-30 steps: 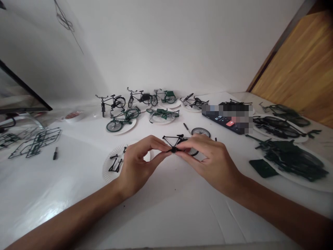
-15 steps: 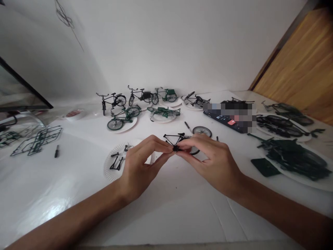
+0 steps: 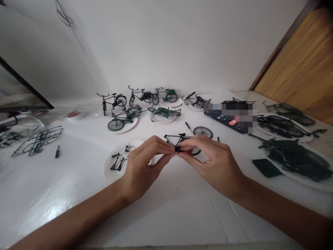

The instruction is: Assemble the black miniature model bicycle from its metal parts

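Observation:
A small black model bicycle (image 3: 173, 138) with a saddle and one wheel, no handlebar visible, is held just above the white tabletop. My left hand (image 3: 145, 166) is closed in a pinch at the small black part low on its frame, thumb and forefinger meeting there. From the other side my right hand (image 3: 213, 159) pinches the same low part, its fingers covering much of the rear wheel. What exactly lies between the fingertips is hidden. Just beyond my right hand a loose spoked wheel (image 3: 203, 132) rests on the table. A paper plate (image 3: 109, 173) with small black parts lies beside my left hand.
Several assembled model bicycles (image 3: 114, 100) stand or lie along the wall. A phone (image 3: 223, 121) lies at right, near plates with dark bicycles and a green flat piece (image 3: 266, 168). At left are green sprue frames (image 3: 40, 140), a small screwdriver (image 3: 57, 152) and a monitor edge (image 3: 28, 85).
Both hands keep their pinch on the model bicycle. The whole view has shifted very slightly; nothing else visibly differs.

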The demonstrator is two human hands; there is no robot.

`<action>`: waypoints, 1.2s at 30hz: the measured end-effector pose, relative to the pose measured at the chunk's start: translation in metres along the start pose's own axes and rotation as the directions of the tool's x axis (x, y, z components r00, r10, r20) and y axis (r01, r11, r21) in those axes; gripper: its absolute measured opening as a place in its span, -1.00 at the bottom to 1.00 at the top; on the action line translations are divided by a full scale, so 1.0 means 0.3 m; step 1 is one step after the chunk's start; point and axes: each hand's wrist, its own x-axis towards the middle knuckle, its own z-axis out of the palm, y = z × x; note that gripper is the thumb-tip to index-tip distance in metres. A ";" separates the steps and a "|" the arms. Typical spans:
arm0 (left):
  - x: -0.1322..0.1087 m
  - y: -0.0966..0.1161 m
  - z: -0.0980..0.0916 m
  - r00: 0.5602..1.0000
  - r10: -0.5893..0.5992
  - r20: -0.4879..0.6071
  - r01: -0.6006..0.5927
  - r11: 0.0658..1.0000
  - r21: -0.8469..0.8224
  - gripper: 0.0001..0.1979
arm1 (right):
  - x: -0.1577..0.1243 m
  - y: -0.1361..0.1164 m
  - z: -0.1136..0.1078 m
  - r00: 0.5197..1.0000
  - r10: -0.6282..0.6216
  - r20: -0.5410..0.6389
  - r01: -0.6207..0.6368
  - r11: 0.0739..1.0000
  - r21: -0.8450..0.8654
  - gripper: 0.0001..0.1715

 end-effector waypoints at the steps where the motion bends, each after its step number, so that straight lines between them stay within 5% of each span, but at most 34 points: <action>1: -0.002 -0.001 -0.001 1.000 0.015 0.011 -0.015 1.000 0.012 -0.79 | 0.001 -0.002 -0.001 1.000 0.027 0.005 -0.027 1.000 0.012 -0.78; 8: -0.006 -0.008 0.002 0.987 0.143 0.077 -0.149 0.985 0.082 -0.78 | 0.006 -0.005 0.003 0.995 0.098 0.030 -0.099 0.994 0.043 -0.82; 14: 0.012 -0.009 0.012 0.999 -0.012 -0.041 0.014 0.998 0.057 -0.89 | 0.003 -0.009 0.012 0.994 0.109 0.026 -0.109 0.994 0.020 -0.81; 22: 0.028 -0.031 0.003 0.997 0.014 0.079 -0.018 0.999 0.043 -0.86 | 0.009 -0.004 0.008 0.985 0.165 0.045 -0.168 0.983 0.079 -0.79; 36: 0.022 -0.064 -0.014 0.993 -0.041 0.107 0.040 0.999 0.014 -0.86 | 0.007 0.008 0.011 0.965 0.245 0.097 -0.259 0.951 0.169 -0.84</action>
